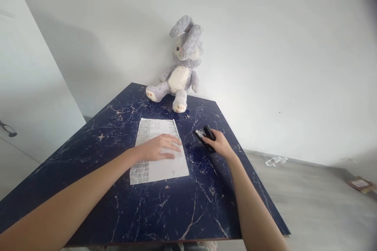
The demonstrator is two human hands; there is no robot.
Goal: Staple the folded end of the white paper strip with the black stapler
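Note:
A white sheet of paper (165,169) with grey brick-like markings down its left side lies on the dark blue marbled table (153,215). My left hand (159,147) rests flat over the middle of the sheet, fingers stretched to the right. To the right of the paper, my right hand (221,144) is closed around a black stapler (209,135) with a shiny metal part. The stapler is apart from the paper, close above or on the tabletop; which of these I cannot tell.
A grey plush rabbit (180,76) sits at the table's far end against the white wall (279,47). A white cabinet (35,78) stands on the left. On the floor at right lie a clear plastic item (276,161) and a brown cardboard piece (361,184).

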